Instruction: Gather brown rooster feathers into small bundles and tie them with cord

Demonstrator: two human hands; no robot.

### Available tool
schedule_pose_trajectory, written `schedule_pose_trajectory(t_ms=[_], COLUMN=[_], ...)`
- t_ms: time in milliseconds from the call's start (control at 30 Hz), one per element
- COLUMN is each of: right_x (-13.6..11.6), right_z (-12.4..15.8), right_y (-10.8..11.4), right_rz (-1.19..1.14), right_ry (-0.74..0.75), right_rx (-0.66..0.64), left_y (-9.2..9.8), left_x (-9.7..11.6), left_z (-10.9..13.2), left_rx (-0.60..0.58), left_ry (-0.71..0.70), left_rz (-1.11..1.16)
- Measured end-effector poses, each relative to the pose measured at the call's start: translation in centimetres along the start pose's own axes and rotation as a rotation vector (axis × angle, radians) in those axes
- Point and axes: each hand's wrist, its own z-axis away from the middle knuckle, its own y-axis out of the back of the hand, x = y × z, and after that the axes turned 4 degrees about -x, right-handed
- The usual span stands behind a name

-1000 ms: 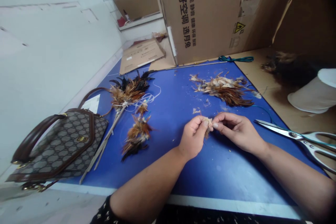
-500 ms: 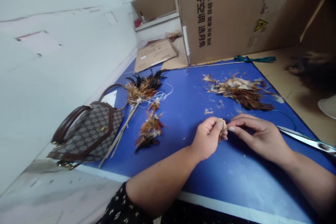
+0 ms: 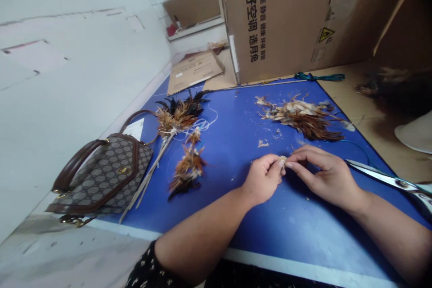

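Observation:
My left hand (image 3: 263,179) is closed around a small pale tan feather tuft (image 3: 282,158), most of it hidden by the fingers. Thumb and forefinger of my right hand (image 3: 329,177) pinch at the tuft's right edge, close against the left fingertips. Beyond the hands lies a loose pile of brown and cream feathers (image 3: 305,119), with bits of fluff (image 3: 263,143) in front of it. Several small feather bunches (image 3: 189,164) rest to the left. Scissors (image 3: 381,174) lie right of my right hand, blades partly apart.
A patterned handbag (image 3: 104,175) stands at the left table edge. Beside it lie thin sticks (image 3: 148,177) with a larger feather bundle (image 3: 178,119) and white string (image 3: 202,126). A big cardboard box (image 3: 283,18) stands behind; a white cup-like object (image 3: 415,137) is at right.
The view has shifted slightly, moving everything a little left in the picture. The tuft shows less between my fingers, and my right fingertips are closer to my left hand.

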Motion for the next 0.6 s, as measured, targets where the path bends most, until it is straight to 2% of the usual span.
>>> schedule_pose_trajectory(t_ms=[233,367,467,600], right_x=[0.2,0.4,0.5,0.4], right_z=[0.3,0.3,0.3,0.3], right_y=[0.1,-0.1,-0.4,-0.7], right_rz=[0.012,0.030,0.033,-0.006], right_ry=[-0.010,-0.039,-0.008,0.051], right_rx=[0.042,0.085,0.114,0.082], left_y=[0.2,0.2,0.2,0.2], left_x=[1.7,1.5,1.0,0.6], left_z=[0.3,0.3,0.1,0.0], left_rx=[-0.118,-0.107,-0.084,-0.069], left_ry=[-0.072,-0.053,-0.013,0.012], left_rz=[-0.072,-0.025,0.035,0.064])
